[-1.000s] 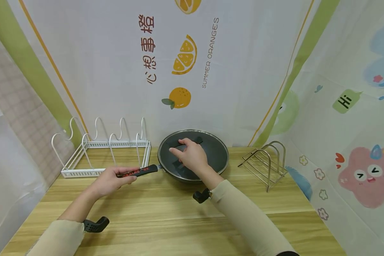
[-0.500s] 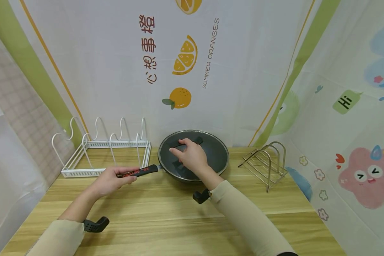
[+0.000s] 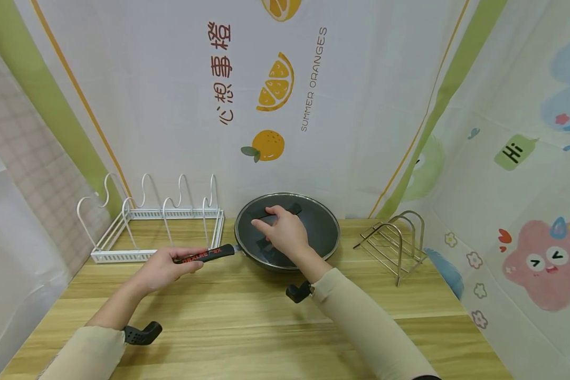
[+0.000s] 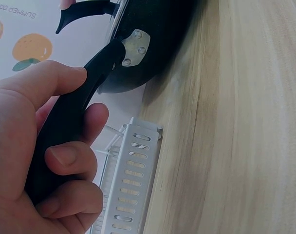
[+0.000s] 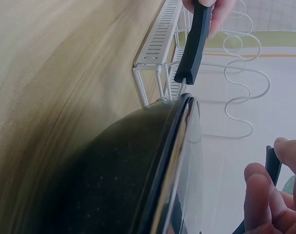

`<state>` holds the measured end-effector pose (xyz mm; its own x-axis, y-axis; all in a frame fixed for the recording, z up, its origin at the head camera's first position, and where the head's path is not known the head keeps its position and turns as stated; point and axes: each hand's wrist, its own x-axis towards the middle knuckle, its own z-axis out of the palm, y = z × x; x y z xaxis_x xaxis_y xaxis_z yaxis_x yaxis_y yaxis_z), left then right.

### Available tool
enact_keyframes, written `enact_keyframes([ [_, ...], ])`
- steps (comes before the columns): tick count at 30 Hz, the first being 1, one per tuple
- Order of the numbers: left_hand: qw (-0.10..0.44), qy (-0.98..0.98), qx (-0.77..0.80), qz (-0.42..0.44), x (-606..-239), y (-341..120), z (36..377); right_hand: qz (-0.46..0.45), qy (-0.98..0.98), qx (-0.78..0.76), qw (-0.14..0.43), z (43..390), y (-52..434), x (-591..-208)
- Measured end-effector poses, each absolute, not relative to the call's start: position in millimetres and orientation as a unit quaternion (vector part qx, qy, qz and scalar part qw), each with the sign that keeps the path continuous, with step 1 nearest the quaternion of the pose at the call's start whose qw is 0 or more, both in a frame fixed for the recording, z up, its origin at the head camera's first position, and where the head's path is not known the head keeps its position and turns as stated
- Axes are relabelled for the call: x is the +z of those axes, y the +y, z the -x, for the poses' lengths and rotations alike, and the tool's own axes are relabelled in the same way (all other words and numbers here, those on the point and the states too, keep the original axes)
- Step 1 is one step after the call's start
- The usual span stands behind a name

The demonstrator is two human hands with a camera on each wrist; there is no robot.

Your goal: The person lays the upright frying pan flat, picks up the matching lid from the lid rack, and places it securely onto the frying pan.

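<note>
A dark wok [image 4: 160,41] stands on the wooden table, covered by a clear glass lid [image 3: 318,232] with a metal rim. My left hand [image 3: 163,270] grips the wok's long black handle [image 3: 224,252], which points left. In the left wrist view, the fingers curl round that handle, near its riveted metal plate [image 4: 137,48]. Above the lid, my right hand [image 3: 288,232] pinches the lid's curved black handle [image 5: 272,165] between thumb and fingers. The lid appears to sit on the wok's rim. Part of the lid handle is hidden behind the right hand.
A white rack [image 3: 123,257] with tall curved wire dividers is at the back left, close behind the wok handle. To the wok's right stands a small metal wire rack [image 3: 399,243]. Printed curtains [image 3: 361,132] hang behind the wooden table [image 3: 228,332].
</note>
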<state>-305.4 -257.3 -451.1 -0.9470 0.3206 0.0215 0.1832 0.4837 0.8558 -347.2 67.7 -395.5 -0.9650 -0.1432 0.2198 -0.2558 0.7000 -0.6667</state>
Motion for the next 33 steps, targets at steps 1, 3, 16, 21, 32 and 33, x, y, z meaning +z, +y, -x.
enact_keyframes([
  [1,0.071,0.858,0.487,-0.147,-450.6,-257.3,305.2,-0.108,-0.919,0.371,0.076,347.3,67.6,-395.5],
  [3,0.070,0.858,0.486,-0.148,-449.9,-257.2,305.1,-0.108,-0.920,0.370,0.078,347.0,67.4,-395.1],
  [16,0.065,0.861,0.483,-0.148,-449.0,-257.4,306.3,-0.111,-0.919,0.366,0.092,348.7,66.1,-395.8],
  [21,0.063,0.859,0.485,-0.151,-447.4,-256.9,305.6,-0.100,-0.924,0.358,0.092,347.8,64.8,-394.6],
  [32,0.065,0.872,0.459,-0.159,-446.1,-256.9,302.7,-0.118,-0.913,0.383,0.075,342.8,75.1,-397.7],
  [33,0.068,0.873,0.456,-0.160,-445.6,-257.1,302.1,-0.121,-0.910,0.388,0.077,341.6,78.8,-398.6],
])
